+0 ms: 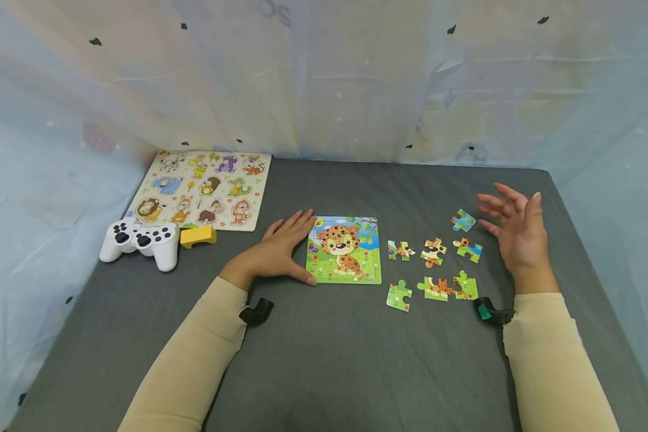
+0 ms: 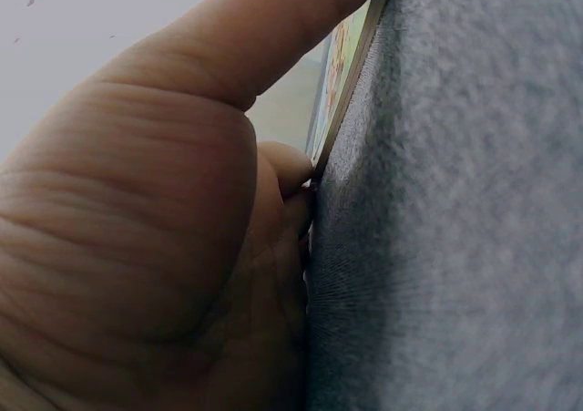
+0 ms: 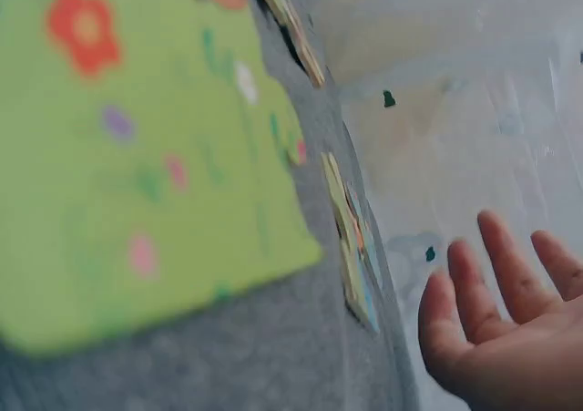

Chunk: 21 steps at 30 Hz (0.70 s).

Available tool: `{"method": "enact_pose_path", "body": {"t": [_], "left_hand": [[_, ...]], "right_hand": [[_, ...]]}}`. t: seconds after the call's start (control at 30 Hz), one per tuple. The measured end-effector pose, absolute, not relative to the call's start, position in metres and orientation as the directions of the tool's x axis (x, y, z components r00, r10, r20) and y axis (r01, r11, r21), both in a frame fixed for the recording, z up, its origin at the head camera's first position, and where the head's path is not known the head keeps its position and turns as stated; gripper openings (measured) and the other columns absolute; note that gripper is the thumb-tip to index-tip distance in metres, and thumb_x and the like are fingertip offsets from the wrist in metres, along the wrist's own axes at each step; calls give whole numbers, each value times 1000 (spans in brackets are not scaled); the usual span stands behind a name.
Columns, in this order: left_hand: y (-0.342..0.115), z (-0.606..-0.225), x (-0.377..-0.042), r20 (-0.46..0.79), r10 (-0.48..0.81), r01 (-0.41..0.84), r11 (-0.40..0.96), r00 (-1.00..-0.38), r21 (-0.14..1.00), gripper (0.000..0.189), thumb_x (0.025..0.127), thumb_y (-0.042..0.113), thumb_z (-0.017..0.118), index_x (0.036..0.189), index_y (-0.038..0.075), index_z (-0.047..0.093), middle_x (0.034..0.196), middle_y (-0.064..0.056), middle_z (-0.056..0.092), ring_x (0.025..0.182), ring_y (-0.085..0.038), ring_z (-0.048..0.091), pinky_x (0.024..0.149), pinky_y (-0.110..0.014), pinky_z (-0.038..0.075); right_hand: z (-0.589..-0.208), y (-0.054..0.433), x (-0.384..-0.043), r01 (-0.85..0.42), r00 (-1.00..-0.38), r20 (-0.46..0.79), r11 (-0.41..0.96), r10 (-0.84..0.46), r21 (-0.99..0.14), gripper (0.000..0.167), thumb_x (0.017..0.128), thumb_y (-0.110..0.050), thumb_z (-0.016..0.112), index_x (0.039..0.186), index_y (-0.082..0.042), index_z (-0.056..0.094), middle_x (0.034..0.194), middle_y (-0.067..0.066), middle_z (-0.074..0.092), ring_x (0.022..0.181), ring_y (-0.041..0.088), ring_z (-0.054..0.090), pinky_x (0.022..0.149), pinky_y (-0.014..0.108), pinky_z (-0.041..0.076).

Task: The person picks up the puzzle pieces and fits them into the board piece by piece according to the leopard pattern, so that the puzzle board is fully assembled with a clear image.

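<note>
My left hand (image 1: 278,249) rests at the left edge of a square puzzle board (image 1: 367,264) printed with a spotted leopard cub. Its thumb touches the lower left corner and the fingertips meet the upper left one; in the left wrist view the thumb (image 2: 228,42) lies along the board's edge. Right of the board lie several loose jigsaw pieces, among them a green corner piece (image 1: 398,296), a face piece (image 1: 433,252) and a blue piece (image 1: 462,221). Beyond them my right hand (image 1: 521,237) is raised palm up, fingers loosely spread, holding nothing. A green piece (image 3: 155,201) looms large in the right wrist view.
A wooden animal puzzle board (image 1: 194,192) lies at the back left. In front of it are a white game controller (image 1: 140,240) and a yellow block (image 1: 198,236). A grey cloth (image 1: 329,360) covers the table, and a pale curtain (image 1: 356,78) hangs behind it.
</note>
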<state>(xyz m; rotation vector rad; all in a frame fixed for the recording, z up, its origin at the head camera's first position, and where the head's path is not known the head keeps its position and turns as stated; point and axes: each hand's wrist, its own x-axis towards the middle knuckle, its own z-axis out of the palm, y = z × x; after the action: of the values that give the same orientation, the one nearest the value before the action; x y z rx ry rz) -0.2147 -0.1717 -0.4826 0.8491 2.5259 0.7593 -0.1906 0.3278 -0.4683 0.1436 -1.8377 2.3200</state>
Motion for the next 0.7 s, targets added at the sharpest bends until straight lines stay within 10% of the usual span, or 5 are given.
{"method": "enact_pose_path", "body": {"t": [0.3,0.53,0.7], "left_hand": [[-172,-484,-216,-160,642,447,670,-750,592,145,75,74,90,177,17,4,182,3,-7,164,-15,-12,127,-53,-8],[-171,-481,-215,-170,640,442,675,-750,591,143,77,72,90,177,16,5,182,3,-7,164,-16,-12,127,-53,-9],[-171,-481,-215,-166,643,443,670,-748,595,144,76,70,91,177,13,6,182,0,-6,165,-19,-11,127,-54,-8]], "right_hand": [[-482,340,-196,-105,-990,134,410,43,-906,66,118,-41,45,170,-4,33,151,20,55,133,24,51,98,21,42],[-486,339,-200,-86,-996,61,695,-61,-714,67,110,-31,69,161,6,46,161,32,39,143,53,40,110,67,37],[-486,333,-199,-105,-994,76,741,-72,-663,57,108,-22,74,151,10,55,160,33,38,143,56,33,107,72,34]]}}
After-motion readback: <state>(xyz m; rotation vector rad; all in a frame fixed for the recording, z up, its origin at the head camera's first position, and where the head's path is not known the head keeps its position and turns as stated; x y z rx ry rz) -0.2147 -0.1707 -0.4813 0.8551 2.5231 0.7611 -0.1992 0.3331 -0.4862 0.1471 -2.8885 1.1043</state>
